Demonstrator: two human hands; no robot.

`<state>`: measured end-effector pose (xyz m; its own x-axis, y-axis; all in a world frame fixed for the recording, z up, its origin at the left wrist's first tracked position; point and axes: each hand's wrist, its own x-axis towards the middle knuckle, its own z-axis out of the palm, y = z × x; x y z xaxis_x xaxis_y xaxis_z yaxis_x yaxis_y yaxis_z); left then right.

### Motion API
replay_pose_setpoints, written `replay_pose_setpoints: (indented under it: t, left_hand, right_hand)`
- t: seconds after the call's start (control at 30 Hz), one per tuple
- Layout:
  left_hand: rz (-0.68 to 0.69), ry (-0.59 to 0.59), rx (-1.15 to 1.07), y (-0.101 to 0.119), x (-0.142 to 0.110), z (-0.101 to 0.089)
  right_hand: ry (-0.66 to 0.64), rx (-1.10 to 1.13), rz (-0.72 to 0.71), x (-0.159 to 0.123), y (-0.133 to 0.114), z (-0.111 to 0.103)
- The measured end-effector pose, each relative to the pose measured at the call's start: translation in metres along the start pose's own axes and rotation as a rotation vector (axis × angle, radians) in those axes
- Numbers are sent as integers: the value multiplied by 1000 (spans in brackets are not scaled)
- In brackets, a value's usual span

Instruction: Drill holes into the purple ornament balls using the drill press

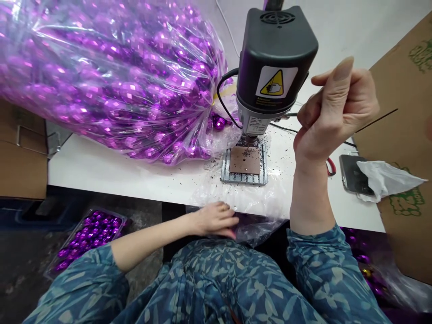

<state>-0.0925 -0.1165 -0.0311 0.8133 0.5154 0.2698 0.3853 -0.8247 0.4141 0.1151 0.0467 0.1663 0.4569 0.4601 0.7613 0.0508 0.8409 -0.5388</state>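
Note:
My right hand (pixel 337 108) is raised beside a small drill press (pixel 276 58). Its fingers are curled round the lever (pixel 290 115) that comes out of the machine's side. Below the drill head, a square brown plate (pixel 241 164) with a small dark hole lies on the grey slotted base (pixel 245 181). Low at the table's front edge, my left hand (pixel 216 219) rests over clear plastic (pixel 251 231) in my lap, with purple showing through. Its fingers are bent and close together; what they hold, if anything, is hidden.
A big clear bag of shiny purple balls (pixel 135 81) fills the table's left. Dark shavings (pixel 276 155) litter the white table (pixel 111 166). A phone (pixel 354 173) lies under white tissue (pixel 388 177). Cardboard boxes (pixel 405 90) stand right and left. A tub of balls (pixel 91 236) is below left.

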Motion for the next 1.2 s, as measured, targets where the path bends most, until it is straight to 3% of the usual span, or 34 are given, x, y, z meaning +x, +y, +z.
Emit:
replay_pose_setpoints:
  t: [0.1, 0.17, 0.3, 0.43, 0.57, 0.63, 0.7, 0.8, 0.9, 1.0, 1.1, 1.2]
  left_hand:
    - [-252, 463, -239, -55, 41, -39]
    - [-472, 646, -218, -103, 80, -67]
    - [-830, 657, -171, -184, 155, -98]
    - [-938, 589, -104, -213, 186, -96]
    - [-967, 370, 182, -212, 184, -96]
    - [-947, 325, 226, -207, 176, -101]
    - [-847, 385, 219, -195, 162, -107]
    - [-655, 634, 160, -155, 130, -111]
    - [-608, 870, -129, -101, 99, -98]
    - [-630, 839, -676, -66, 84, -70]
    - [-694, 739, -1024, -66, 88, -41]
    - [-727, 773, -1024, -82, 97, -23]
  right_hand:
    - [-13, 52, 5, -1, 0, -1]
    - [-6, 52, -4, -1, -1, -1]
    - [-6, 78, -7, -2, -1, -2]
    - [-38, 75, -16, -3, -1, -5]
    - [-85, 83, -35, -4, -1, -7]
    - [-78, 91, -31, -4, -1, -7]
    - [-77, 86, -31, -4, -1, -6]
    - [-68, 65, -48, -5, 0, -5]
    - [-43, 29, -45, -4, 1, -3]
    - [-22, -36, -38, -4, 1, -2]
    - [-17, -99, -27, -4, 2, -2]
    - [-24, -112, -13, -5, 3, -3]
